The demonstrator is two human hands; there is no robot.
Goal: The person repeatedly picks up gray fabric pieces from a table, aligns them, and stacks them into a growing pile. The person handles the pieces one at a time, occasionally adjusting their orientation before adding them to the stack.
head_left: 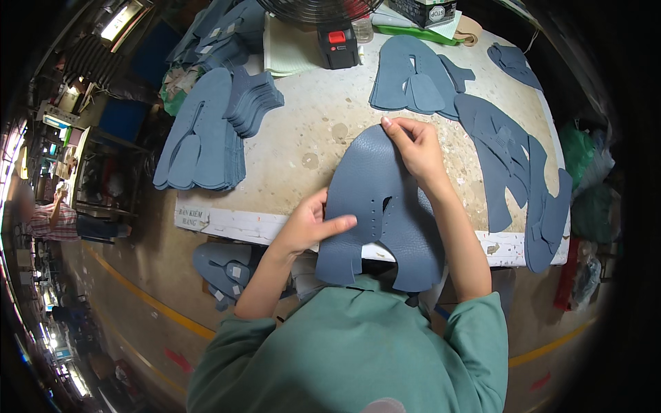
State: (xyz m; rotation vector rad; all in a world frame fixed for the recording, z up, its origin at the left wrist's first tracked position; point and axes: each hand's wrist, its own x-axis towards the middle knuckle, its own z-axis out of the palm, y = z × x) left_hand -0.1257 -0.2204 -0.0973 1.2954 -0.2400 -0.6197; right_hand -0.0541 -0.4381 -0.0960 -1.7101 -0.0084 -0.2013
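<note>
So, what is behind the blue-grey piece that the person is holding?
The table continues behind the blue-grey piece; the table's white front edge shows on both sides. Fingers of the left hand go behind it, their tips covered. Anything else there is hidden.

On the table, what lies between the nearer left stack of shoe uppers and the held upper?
The head view shows bare, stained tabletop between the stack and the held upper.
</note>
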